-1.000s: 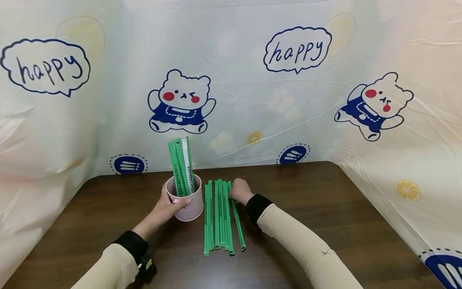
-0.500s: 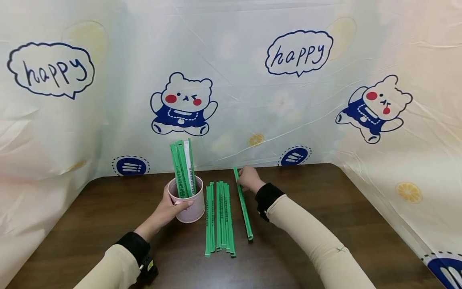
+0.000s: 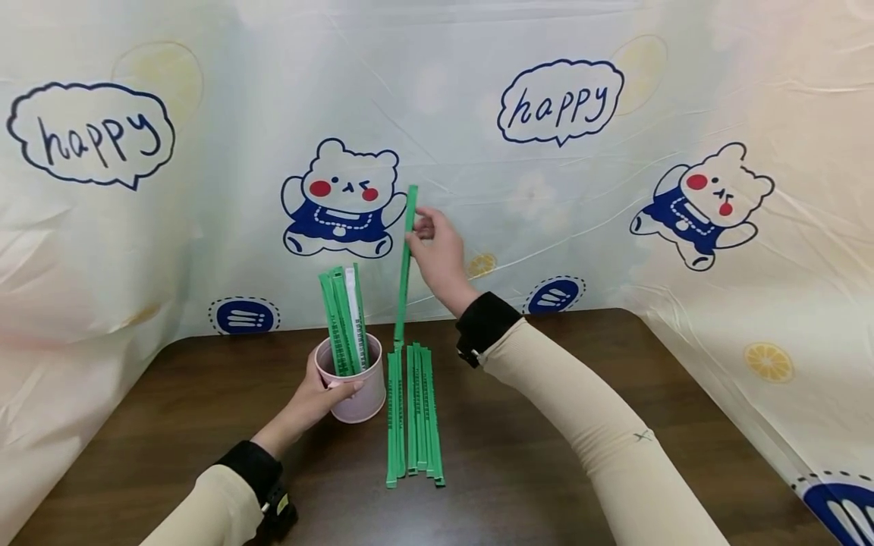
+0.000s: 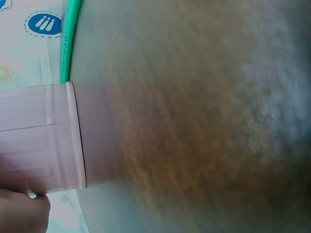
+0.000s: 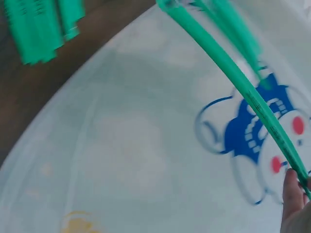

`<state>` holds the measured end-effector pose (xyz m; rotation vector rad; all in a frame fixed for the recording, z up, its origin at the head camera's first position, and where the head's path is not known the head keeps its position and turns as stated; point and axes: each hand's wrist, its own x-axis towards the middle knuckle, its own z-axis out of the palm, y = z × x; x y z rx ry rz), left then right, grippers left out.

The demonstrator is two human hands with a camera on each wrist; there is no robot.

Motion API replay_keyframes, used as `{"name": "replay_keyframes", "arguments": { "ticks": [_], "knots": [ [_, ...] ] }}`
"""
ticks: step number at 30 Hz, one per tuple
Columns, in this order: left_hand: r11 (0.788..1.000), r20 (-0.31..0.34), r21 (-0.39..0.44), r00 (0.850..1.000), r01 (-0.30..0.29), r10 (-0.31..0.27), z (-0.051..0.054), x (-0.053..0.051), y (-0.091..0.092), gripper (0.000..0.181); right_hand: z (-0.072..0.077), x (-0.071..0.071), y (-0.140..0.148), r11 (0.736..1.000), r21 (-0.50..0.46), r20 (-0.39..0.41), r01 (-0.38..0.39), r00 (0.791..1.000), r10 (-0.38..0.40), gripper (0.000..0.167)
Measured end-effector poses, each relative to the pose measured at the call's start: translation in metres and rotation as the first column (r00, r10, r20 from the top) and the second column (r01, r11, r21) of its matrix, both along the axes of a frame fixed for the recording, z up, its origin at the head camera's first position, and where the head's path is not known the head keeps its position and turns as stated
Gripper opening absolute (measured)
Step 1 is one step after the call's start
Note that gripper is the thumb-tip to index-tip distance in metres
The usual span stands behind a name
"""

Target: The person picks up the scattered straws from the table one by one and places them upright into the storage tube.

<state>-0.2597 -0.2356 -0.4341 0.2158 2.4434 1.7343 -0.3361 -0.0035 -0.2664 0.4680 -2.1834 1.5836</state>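
Note:
My left hand (image 3: 309,400) grips a pink metal-looking cup (image 3: 363,396) on the table, thumb along its near side. Several green wrapped drinking straws (image 3: 337,318) and a white strip (image 3: 354,315) stand upright in it. My right hand (image 3: 442,254) pinches a single long green straw (image 3: 403,288) near its top. This straw hangs almost upright in the air, right of the cup and above the loose straws (image 3: 421,417) on the table. In the right wrist view the held straw (image 5: 252,99) runs diagonally from the thumb. The left wrist view shows the cup wall (image 4: 39,131) and a straw behind it.
Loose straws lie side by side in two groups right of the cup, the left group (image 3: 392,425) being narrower. A dark brown wooden table (image 3: 546,455) bears everything. Behind it hangs a pale curtain (image 3: 437,114) with printed bears.
My right hand has drawn one straw off the right of the row, then lifted it and swung it up and left. The left hand and cup have stayed in place.

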Motion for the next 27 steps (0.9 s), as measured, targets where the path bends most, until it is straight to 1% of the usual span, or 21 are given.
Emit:
{"name": "replay_keyframes", "arguments": {
  "ticks": [3,4,7,10,14,18,21,27],
  "knots": [
    [1.0,0.0,0.005,1.0,-0.004,0.004,-0.001,0.001,-0.001,0.104,0.008,0.006,-0.015,1.0,-0.018,-0.1,-0.022,0.995,0.02,0.045],
    [1.0,0.001,0.006,1.0,-0.004,0.004,-0.001,0.001,-0.001,0.104,0.009,0.008,-0.019,0.999,-0.016,-0.118,-0.035,0.993,0.032,0.045],
    [1.0,0.009,0.006,1.0,-0.001,0.001,-0.002,0.001,-0.001,0.104,0.006,0.014,-0.032,0.997,0.003,-0.131,-0.074,0.989,0.074,0.044],
    [1.0,0.012,0.007,1.0,0.003,-0.003,-0.003,0.002,-0.001,0.104,-0.005,0.018,-0.042,0.994,0.04,-0.113,-0.1,0.988,0.104,0.044],
    [1.0,0.011,0.012,1.0,0.005,-0.005,-0.003,0.001,-0.001,0.103,-0.023,0.021,-0.052,0.99,0.075,-0.06,-0.12,0.99,0.124,0.043],
    [1.0,-0.022,0.021,1.0,0.012,-0.012,-0.002,0.001,0.0,0.102,-0.043,0.023,-0.057,0.988,0.093,-0.007,-0.124,0.992,0.126,0.043],
    [0.999,-0.045,0.032,0.999,0.017,-0.015,-0.001,0.001,0.0,0.101,-0.057,0.025,-0.06,0.985,0.12,0.01,-0.123,0.992,0.123,0.043],
    [0.999,-0.038,0.039,0.999,0.007,-0.006,-0.002,0.001,-0.001,0.1,-0.078,0.027,-0.065,0.979,0.15,0.041,-0.137,0.99,0.132,0.042]
  ]
}}
